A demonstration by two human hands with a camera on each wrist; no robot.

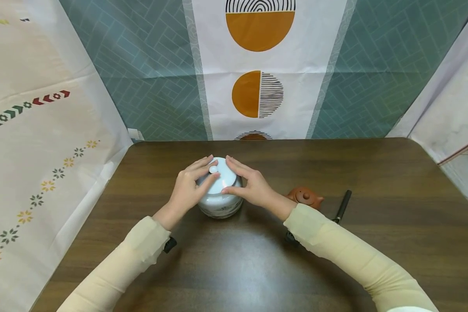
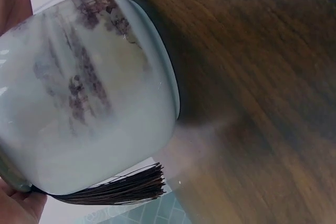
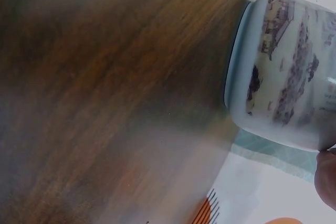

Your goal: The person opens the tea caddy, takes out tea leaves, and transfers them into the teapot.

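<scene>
A white ceramic jar (image 1: 220, 204) with a dark painted landscape stands upright on the table. Its round white lid (image 1: 223, 177), with a small knob (image 1: 213, 169), lies over the jar's mouth. My left hand (image 1: 189, 184) grips the lid from the left, thumb and fingers on either side of the knob. On the right, my right hand (image 1: 253, 186) holds the lid's edge between thumb and fingers. Dark tassel-like strands (image 2: 115, 188) hang at the jar's far side in the left wrist view. The right wrist view shows the painted jar side (image 3: 294, 66) and a fingertip.
Right of the jar sits a reddish-brown clay figure (image 1: 305, 197), partly behind my right forearm. A black pen-like stick (image 1: 342, 206) lies beyond it, its near end hidden by the sleeve. Patterned cloths hang behind the wooden table (image 1: 394, 186) and at both sides.
</scene>
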